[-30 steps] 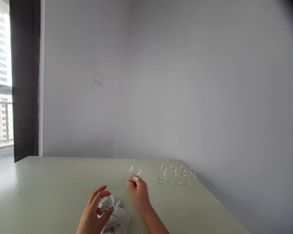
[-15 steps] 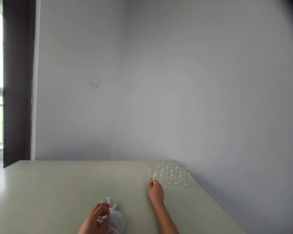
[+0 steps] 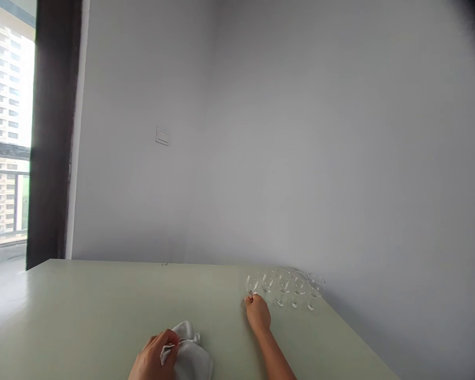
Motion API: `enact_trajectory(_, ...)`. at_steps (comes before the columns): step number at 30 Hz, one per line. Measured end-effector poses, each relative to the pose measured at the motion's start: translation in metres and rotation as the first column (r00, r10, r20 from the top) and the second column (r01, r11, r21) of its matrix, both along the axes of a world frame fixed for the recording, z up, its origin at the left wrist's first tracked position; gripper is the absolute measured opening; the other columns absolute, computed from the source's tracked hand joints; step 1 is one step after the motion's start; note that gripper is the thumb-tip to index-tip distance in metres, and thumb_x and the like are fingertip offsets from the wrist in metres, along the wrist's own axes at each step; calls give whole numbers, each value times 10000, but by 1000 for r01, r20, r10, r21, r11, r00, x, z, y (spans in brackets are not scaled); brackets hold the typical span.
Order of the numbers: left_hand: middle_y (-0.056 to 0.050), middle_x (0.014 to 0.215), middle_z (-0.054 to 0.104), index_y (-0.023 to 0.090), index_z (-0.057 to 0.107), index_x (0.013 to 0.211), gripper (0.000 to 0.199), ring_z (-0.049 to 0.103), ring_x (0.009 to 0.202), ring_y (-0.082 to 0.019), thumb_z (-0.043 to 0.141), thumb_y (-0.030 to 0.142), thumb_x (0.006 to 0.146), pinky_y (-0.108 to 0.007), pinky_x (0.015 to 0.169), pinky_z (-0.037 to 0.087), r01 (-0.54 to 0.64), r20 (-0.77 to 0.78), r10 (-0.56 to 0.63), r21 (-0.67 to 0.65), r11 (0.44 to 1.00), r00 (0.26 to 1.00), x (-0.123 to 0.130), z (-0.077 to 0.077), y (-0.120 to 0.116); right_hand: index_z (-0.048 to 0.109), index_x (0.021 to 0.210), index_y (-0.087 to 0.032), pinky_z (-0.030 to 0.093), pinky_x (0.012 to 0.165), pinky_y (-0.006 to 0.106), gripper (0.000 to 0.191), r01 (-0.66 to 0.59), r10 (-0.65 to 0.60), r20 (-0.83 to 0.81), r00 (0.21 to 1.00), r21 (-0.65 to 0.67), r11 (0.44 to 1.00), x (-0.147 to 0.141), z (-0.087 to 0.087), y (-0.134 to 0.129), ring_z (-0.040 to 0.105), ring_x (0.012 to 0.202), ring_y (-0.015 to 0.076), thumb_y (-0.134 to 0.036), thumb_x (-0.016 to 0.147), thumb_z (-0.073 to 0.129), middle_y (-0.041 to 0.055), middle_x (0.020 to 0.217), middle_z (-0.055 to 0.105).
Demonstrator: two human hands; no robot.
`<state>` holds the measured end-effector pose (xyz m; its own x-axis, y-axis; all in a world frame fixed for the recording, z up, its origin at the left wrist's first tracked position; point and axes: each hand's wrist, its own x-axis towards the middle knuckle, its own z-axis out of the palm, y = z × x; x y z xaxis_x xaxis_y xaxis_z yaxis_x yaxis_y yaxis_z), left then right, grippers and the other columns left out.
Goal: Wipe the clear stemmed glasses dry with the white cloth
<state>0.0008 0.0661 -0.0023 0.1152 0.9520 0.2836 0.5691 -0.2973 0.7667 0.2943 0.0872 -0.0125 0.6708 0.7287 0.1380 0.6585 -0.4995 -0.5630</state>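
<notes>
My right hand is closed round the stem of a small stemmed glass at the left end of a row. The glass is upright, its foot showing just left of my fingers. To its right, several more clear stemmed glasses stand close together on the table. Nearer to me, my left hand pinches a white cloth that lies crumpled on the table, partly lifted at the fingers.
The pale green table meets a grey wall behind the glasses and along the right. A light switch is on the wall. At the left, a dark frame borders a window.
My left fingers have closed on the cloth and raised its edge slightly. My right hand stays at the end glass. The whole view has shifted a little to the left.
</notes>
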Motion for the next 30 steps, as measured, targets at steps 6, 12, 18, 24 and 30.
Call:
enact_trajectory(6, -12, 934, 662, 275, 549, 770, 140, 579, 934, -220, 410, 265, 763, -325, 811, 404, -6, -62, 7, 24, 1000, 998, -7, 1, 7, 583, 971, -149, 467, 721, 330, 224, -6, 5, -26, 1000, -21, 1000, 1, 2, 0, 614, 810, 165, -326, 894, 469, 45, 896, 653)
enact_trajectory(12, -85, 1094, 650, 219, 578, 1024, 318, 486, 1121, -296, 483, 275, 727, -406, 899, 332, 19, -181, -32, -75, 997, 983, -15, 0, 14, 576, 933, -160, 393, 586, 301, 220, -78, 78, 2, 997, 14, 997, -17, 20, -29, 631, 737, 236, -258, 858, 394, 108, 818, 665)
enact_trajectory(18, -27, 771, 666, 253, 602, 942, 294, 578, 864, -252, 529, 205, 660, -355, 787, 363, 119, 44, -115, -107, 987, 992, -10, -7, 13, 624, 804, -269, 396, 628, 227, 133, -671, 641, 227, 733, 92, 735, -111, 8, -63, 591, 705, 155, -282, 679, 668, -35, 773, 660)
enact_trajectory(24, 66, 621, 492, 236, 535, 898, 197, 467, 486, -107, 497, 355, 745, -226, 485, 346, 196, 409, -132, -118, 974, 903, -2, -3, 8, 547, 654, -237, 287, 478, 266, 153, -865, 390, 844, 367, 155, 477, -148, -28, -70, 487, 462, 145, -136, 753, 488, -17, 521, 534)
enact_trajectory(30, 2, 844, 578, 216, 449, 1020, 457, 560, 562, -121, 463, 587, 753, -276, 553, 471, 161, 682, -23, -139, 977, 731, -12, 5, 18, 563, 960, -200, 335, 536, 290, 238, -785, 267, 853, 449, 233, 575, -109, 33, -94, 506, 559, 175, -112, 806, 404, 27, 654, 571)
